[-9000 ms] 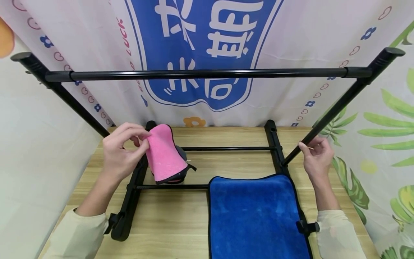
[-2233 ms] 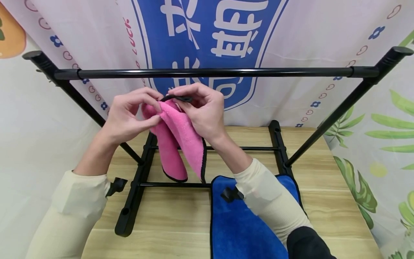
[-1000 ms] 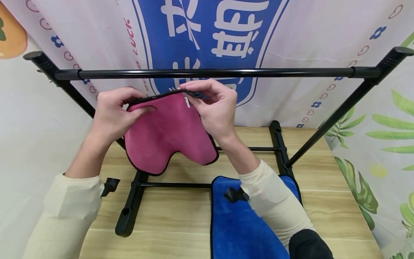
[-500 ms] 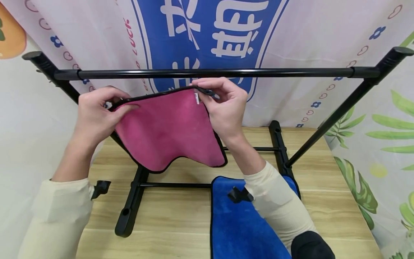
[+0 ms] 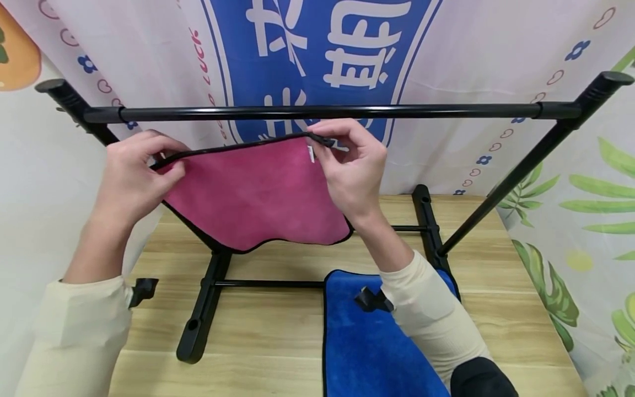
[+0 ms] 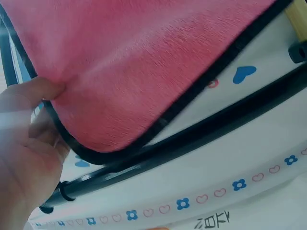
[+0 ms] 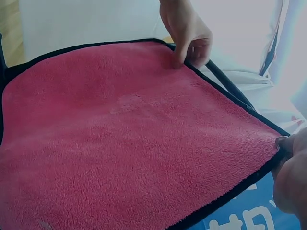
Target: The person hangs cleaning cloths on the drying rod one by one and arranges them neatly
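A pink towel (image 5: 258, 193) with black edging hangs spread out between my two hands, just below the rack's black top bar (image 5: 317, 112). My left hand (image 5: 136, 171) pinches its upper left edge, thumb on the pink face. At the upper right corner, beside a small white tag, my right hand (image 5: 354, 165) pinches the cloth between thumb and fingers. The left wrist view shows the thumb pressed into the pink towel (image 6: 158, 72) near a rounded corner. Seen from the right wrist, the towel (image 7: 134, 129) is stretched nearly flat, both hands on one edge.
A blue towel (image 5: 367, 342) with black edging lies over the rack's lower front bar at right, partly under my right forearm. The black rack's feet (image 5: 198, 320) stand on a wooden table (image 5: 258, 342). A printed curtain (image 5: 476, 66) hangs behind.
Earlier the pink towel was bunched over the lower left of the rack, then lifted and folded in both hands. My hands have since drawn apart, the left going left, spreading it out.
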A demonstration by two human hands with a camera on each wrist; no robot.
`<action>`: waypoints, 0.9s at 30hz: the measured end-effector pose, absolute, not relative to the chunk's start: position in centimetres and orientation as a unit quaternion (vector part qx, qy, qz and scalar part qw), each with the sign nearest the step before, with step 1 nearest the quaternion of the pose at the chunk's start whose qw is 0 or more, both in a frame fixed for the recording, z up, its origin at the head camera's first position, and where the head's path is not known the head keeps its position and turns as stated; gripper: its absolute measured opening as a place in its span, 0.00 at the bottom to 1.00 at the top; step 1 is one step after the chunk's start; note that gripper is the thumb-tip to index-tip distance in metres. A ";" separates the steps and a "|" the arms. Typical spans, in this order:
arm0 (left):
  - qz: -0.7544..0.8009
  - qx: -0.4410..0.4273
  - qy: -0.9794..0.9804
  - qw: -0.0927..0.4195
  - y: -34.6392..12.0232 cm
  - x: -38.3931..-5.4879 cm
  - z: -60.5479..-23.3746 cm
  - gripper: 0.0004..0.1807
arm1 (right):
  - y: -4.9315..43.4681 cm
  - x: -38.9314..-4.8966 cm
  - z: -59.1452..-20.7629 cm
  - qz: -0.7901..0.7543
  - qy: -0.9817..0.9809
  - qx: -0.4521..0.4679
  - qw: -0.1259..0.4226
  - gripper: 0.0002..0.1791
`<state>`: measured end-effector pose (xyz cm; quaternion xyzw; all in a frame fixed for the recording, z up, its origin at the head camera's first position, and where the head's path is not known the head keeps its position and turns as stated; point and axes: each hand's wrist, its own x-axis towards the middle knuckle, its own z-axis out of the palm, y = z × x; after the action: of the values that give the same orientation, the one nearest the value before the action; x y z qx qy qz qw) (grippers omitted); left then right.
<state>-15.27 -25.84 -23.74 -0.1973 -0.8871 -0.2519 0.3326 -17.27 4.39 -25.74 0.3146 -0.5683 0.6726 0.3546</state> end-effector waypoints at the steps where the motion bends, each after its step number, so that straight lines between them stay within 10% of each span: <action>1: -0.251 -0.187 -0.887 0.339 -26.0 -15.3 -23.8 0.07 | 4.5 -17.3 -25.7 0.672 -0.568 0.315 0.356 0.07; 27: -0.309 -0.131 -0.785 0.521 -25.9 -15.5 -23.4 0.10 | 5.8 -17.4 -24.5 0.556 -0.600 0.353 0.453 0.03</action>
<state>-15.47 -25.89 -23.37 -0.1315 -0.7845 -0.3094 0.5210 -17.35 5.82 -24.45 0.3526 -0.6004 0.5565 0.4534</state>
